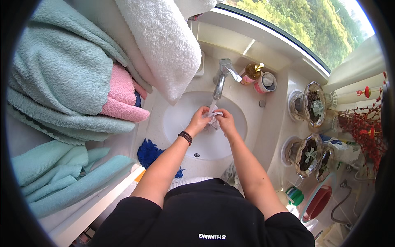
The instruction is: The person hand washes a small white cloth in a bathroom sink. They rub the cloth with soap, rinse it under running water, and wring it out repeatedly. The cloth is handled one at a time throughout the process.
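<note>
Water runs from a chrome faucet onto a small pale cloth bunched between both hands. My left hand, with dark beaded bracelets at the wrist, grips the cloth's left side. On the other side, my right hand pinches the cloth between thumb and fingers. Both hands are over the white oval sink basin, just under the spout. The cloth's lower folds hang toward the basin.
A pump bottle and a cup stand behind the sink at right. White and pale green towels hang at left. Blue shaggy fabric lies on the counter. Potted succulents line the right ledge.
</note>
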Available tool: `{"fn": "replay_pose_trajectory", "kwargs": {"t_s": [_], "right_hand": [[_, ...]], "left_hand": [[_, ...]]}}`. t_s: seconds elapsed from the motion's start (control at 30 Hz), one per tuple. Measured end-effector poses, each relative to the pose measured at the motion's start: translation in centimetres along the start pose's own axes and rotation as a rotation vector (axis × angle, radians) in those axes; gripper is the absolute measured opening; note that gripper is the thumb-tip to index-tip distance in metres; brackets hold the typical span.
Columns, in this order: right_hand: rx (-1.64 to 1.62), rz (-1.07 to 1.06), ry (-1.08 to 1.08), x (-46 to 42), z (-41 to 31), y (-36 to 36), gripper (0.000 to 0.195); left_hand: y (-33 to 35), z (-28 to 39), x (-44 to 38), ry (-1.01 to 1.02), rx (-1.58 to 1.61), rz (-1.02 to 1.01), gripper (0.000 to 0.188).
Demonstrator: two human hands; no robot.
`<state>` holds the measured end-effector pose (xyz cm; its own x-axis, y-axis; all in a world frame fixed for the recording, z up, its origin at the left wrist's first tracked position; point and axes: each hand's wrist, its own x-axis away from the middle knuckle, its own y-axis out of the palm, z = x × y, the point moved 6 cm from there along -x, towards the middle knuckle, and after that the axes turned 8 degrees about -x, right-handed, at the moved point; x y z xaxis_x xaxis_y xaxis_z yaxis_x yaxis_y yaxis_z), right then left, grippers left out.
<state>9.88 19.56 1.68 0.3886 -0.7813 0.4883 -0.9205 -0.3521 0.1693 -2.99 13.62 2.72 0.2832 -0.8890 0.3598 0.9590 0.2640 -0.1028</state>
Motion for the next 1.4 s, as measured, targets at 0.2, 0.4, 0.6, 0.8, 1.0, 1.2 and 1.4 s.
{"fn": "replay_pose_trajectory", "kwargs": {"t_s": [0.2,0.4,0.6,0.8,1.0,1.2,1.4], "right_hand": [[0.132,-0.084,-0.157,0.7,-1.8,0.3,0.041],[0.729,-0.088,-0.379,1.5,-4.6,1.8,0.041],[1.02,-0.054,-0.206,0.8,-3.5,1.3,0.028],[0.883,-0.09,-0.011,-0.6,-3.0,0.9,0.027],[0.724,0.013,-0.107,-1.4,-2.8,1.2,0.021],[0.919,-0.032,-0.094,-1.4,-3.9,2.2,0.022],[1.024,0.045,-0.204,-1.2,-5.5,3.0,0.02]], "left_hand": [[0.2,2.6,-0.2,0.198,-0.386,0.054,0.017],[0.2,3.6,0.4,0.436,-0.57,0.055,0.013],[0.4,4.6,1.6,0.422,-0.786,0.079,0.011],[-0.1,3.9,1.3,0.404,-0.844,0.103,0.016],[-0.6,3.8,0.8,0.371,-0.862,0.146,0.021],[-3.1,4.2,-1.0,0.206,-0.897,0.122,0.018],[-3.5,4.8,-0.8,0.232,-0.903,0.143,0.015]]}}
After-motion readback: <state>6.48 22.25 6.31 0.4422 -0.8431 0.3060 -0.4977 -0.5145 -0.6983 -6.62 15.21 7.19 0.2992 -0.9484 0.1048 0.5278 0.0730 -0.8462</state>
